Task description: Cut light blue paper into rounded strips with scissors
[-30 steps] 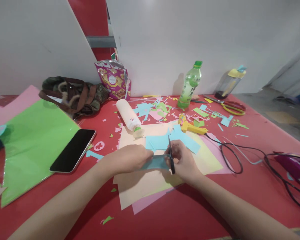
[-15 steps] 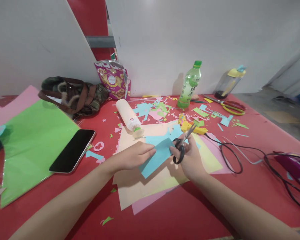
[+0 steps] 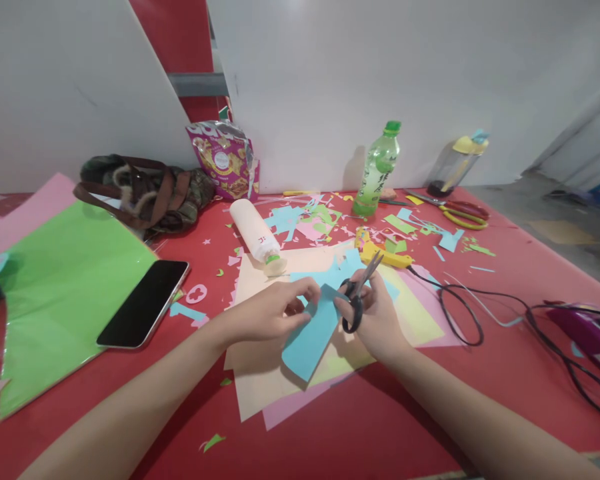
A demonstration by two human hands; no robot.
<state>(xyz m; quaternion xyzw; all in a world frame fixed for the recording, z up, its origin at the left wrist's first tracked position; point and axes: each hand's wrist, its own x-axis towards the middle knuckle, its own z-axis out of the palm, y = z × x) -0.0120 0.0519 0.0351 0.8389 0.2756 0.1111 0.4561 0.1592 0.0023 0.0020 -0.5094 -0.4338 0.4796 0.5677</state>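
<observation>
My left hand (image 3: 269,310) pinches the upper edge of a light blue paper piece (image 3: 311,333), which hangs down toward me over a stack of cream, yellow and pink sheets (image 3: 270,373). My right hand (image 3: 377,313) grips small black scissors (image 3: 357,290) by the loops, blades pointing up and away, just right of the blue piece and touching it with the fingers. More blue paper (image 3: 330,273) lies flat behind both hands.
A phone (image 3: 144,302) rests on green paper (image 3: 55,293) at left. Behind are a white glue bottle (image 3: 256,233), a yellow glue gun (image 3: 380,252) with black cable (image 3: 460,313), a green drink bottle (image 3: 378,170), red-yellow scissors (image 3: 457,212), a bag (image 3: 145,190), a snack pouch (image 3: 225,160) and several scraps.
The blue piece has turned from lying edge-on between my hands to hanging lengthwise toward me. The scissors swung from pointing at the paper to pointing up and right.
</observation>
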